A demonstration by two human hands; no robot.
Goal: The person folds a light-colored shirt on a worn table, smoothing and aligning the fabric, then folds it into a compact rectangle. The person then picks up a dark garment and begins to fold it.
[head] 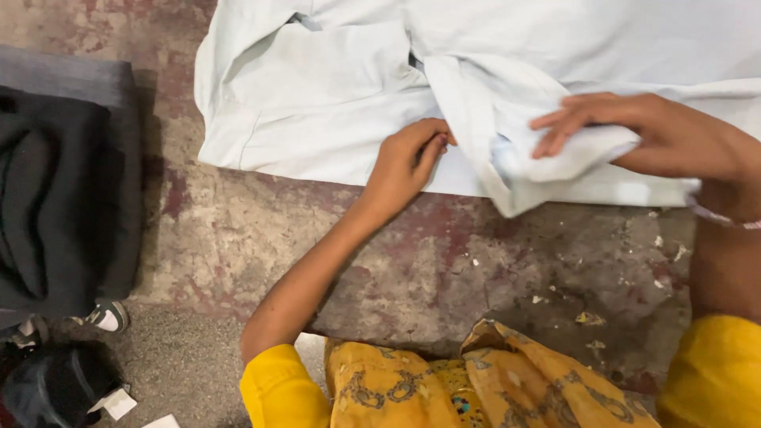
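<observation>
A pale, whitish-blue garment [317, 95] lies spread on a worn, reddish concrete floor [261, 238]. My left hand [408, 162] rests on its lower edge with the fingers curled, pinching the cloth near a seam. My right hand [634, 135] holds a folded flap of the same garment [555, 166], fingers stretched flat over it and the thumb underneath. A thin bracelet [725, 218] circles my right wrist. Yellow sleeves and a patterned yellow scarf [476, 388] show at the bottom.
A stack of dark grey and black cloth [63, 182] lies at the left. Below it a sneaker [107, 315] and a dark bag [55, 384] sit on the floor. Small scraps litter the concrete [594, 317] at the lower right.
</observation>
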